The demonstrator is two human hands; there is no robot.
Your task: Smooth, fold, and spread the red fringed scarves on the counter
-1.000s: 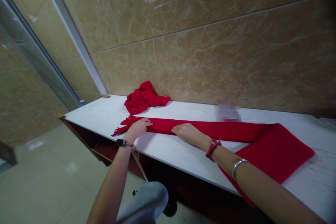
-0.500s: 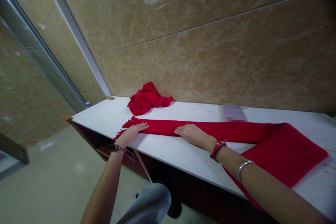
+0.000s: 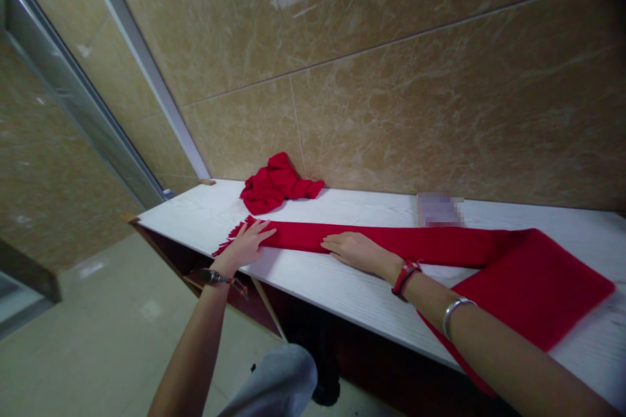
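Observation:
A red fringed scarf (image 3: 440, 245) lies along the white tabletop, a narrow folded strip at the left and a wider, unfolded spread at the right that hangs past the front edge. My left hand (image 3: 248, 244) rests on its fringed left end, fingers spread. Farther right, my right hand (image 3: 356, 250) lies flat across the strip with its fingers stretched out and close together. Neither hand grips the cloth. Part of the fringe is hidden under my left hand, and my right forearm covers some of the wide part.
Behind the strip, a crumpled red cloth (image 3: 278, 184) lies against the tiled wall (image 3: 391, 111). A small blurred-out flat item (image 3: 437, 210) sits behind the scarf's middle. The white tabletop (image 3: 195, 215) ends at a front edge above dark open shelving. My knee (image 3: 283, 371) is below.
The fingers of my left hand have spread wider over the fringed end. My right hand has shifted slightly left, its fingers straighter. The scarf lies almost the same.

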